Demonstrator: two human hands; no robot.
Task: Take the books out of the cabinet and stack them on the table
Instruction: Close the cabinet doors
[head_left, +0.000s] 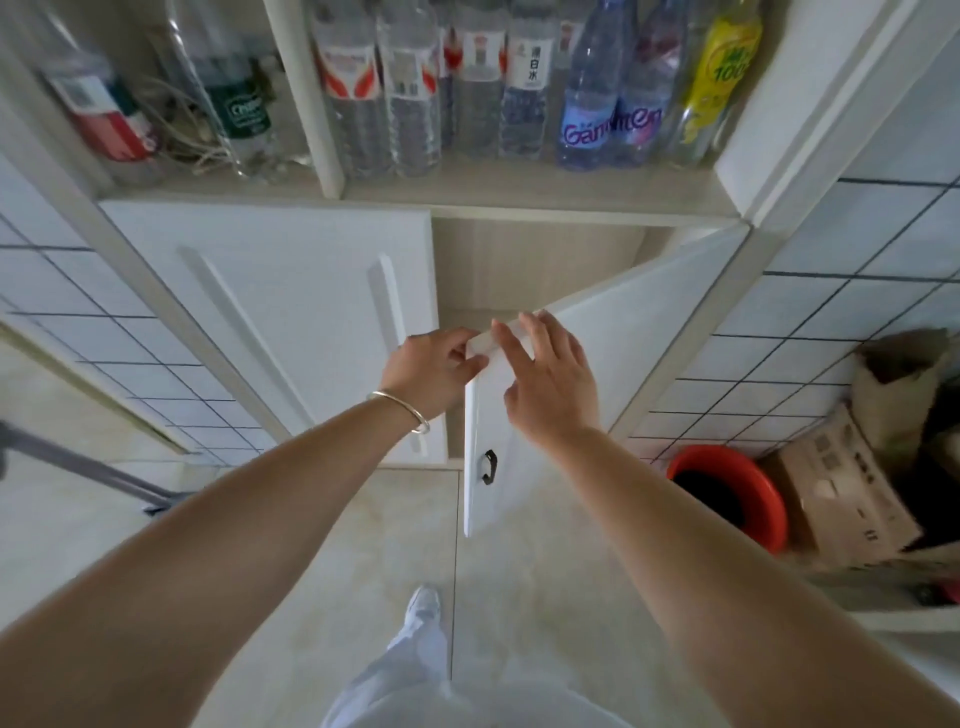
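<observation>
A white cabinet stands in front of me with its right door (597, 374) swung partly open and its left door (270, 312) closed. My left hand (431, 371) pinches the top corner of the open door. My right hand (545, 382) rests on the door's front face near the top edge, fingers fairly straight. A small black handle (489, 466) sits low on that door. The cabinet's inside (519, 265) shows only bare beige panels from here. No books are in view.
Several plastic water bottles (467, 88) fill the open shelf above the doors. A red bucket (727, 493), a cardboard box (847, 488) and a brown bag (904, 384) stand on the floor at the right. A grey pole (78, 462) crosses the left floor. Tiled walls flank the cabinet.
</observation>
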